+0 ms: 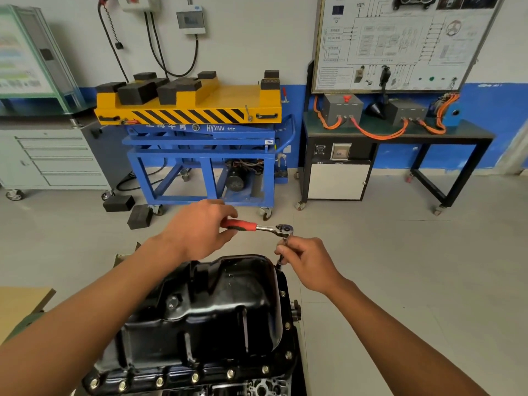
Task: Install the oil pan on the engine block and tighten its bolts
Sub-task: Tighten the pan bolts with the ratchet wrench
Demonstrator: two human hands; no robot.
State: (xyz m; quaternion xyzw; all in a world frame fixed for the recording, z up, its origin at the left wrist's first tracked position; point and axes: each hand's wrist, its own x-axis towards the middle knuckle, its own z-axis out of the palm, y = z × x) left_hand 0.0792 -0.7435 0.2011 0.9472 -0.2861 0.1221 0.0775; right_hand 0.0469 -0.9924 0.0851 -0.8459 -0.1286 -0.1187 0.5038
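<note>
A glossy black oil pan [217, 304] sits on the engine block [257, 388] at the bottom centre, with several silver bolts [230, 373] along its flange. My left hand [200, 227] grips the red handle of a ratchet wrench [257, 226], which lies level above the pan's far edge. Below the ratchet head, my right hand [305, 262] pinches the extension bar [281, 257], whose lower end stands at the pan's far right corner.
A blue lift cart with a yellow striped top [188, 110] stands ahead, black foam blocks [128, 208] on the floor by it. A black bench with orange cables [397, 132] is at right, a grey drawer cabinet [54, 158] at left. Cardboard [23, 298] lies beside the engine.
</note>
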